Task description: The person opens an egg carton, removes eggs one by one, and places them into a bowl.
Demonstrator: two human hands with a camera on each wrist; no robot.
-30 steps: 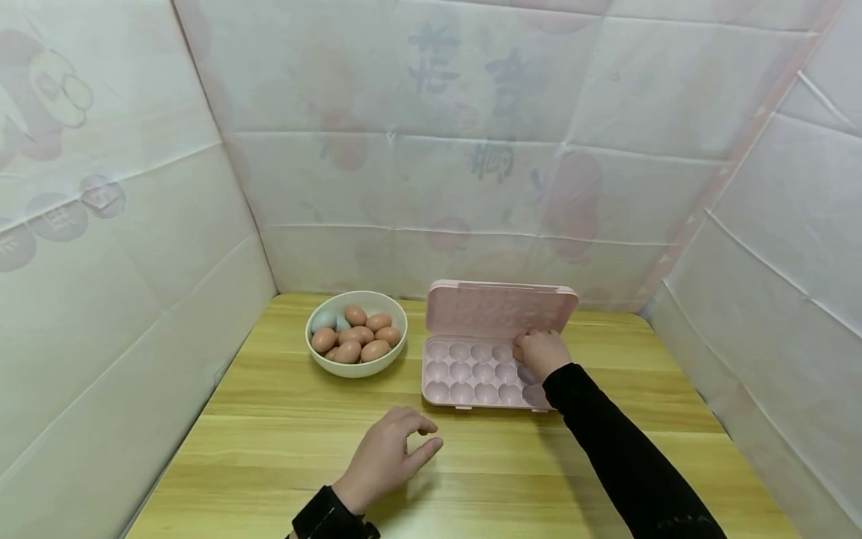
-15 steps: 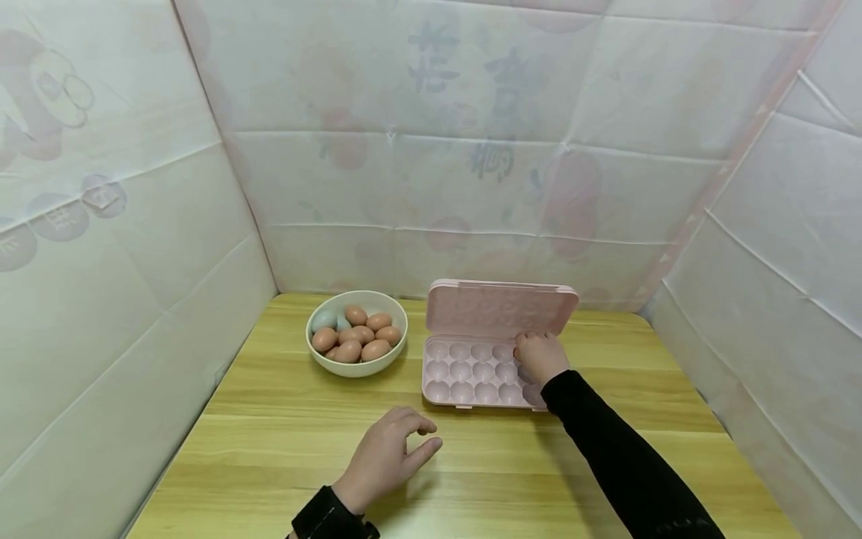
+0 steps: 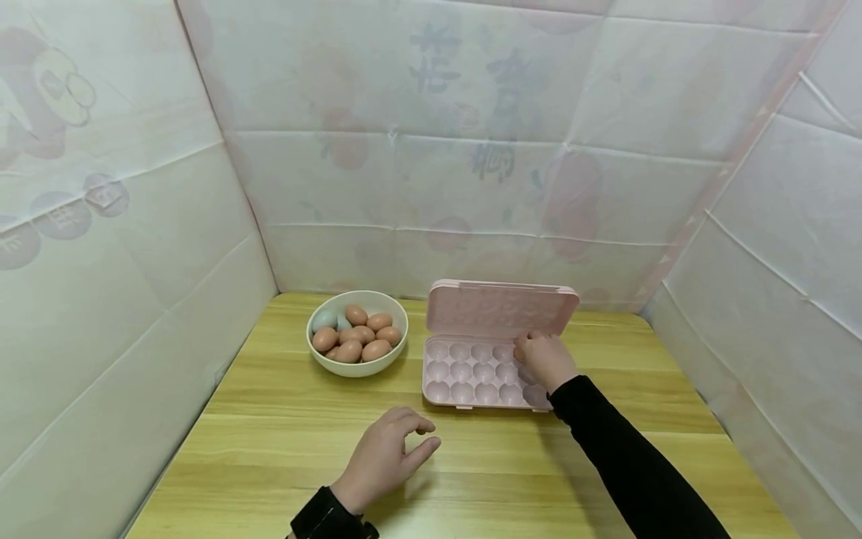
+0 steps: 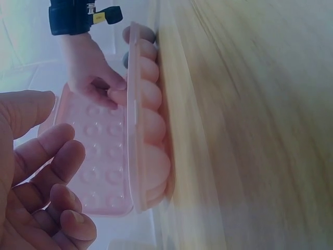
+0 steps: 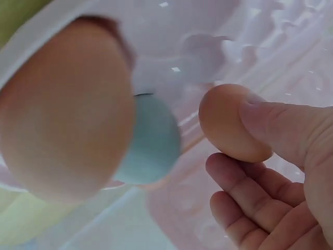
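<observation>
My right hand [image 3: 547,359] pinches a brown egg [image 5: 229,125] between thumb and fingers at the back right of a pink egg carton [image 3: 472,382]. The carton's lid [image 3: 494,313] stands raised behind it. In the right wrist view, another brown egg [image 5: 67,114] and a pale blue-green egg [image 5: 152,140] sit in the carton beside the held one. From the head, my right hand and wrist hide those pockets. My left hand [image 3: 387,453] hovers in front of the carton, fingers loosely bent, holding nothing.
Left of the carton stands a white bowl [image 3: 357,371] with several brown eggs and pale blue-green ones. Both rest on a wooden table [image 3: 269,449]. Pale printed cloth walls [image 3: 417,180] enclose the back and sides.
My right hand and forearm have shifted slightly to the right over the same part of the carton. The left hand, bowl and carton look nearly unchanged.
</observation>
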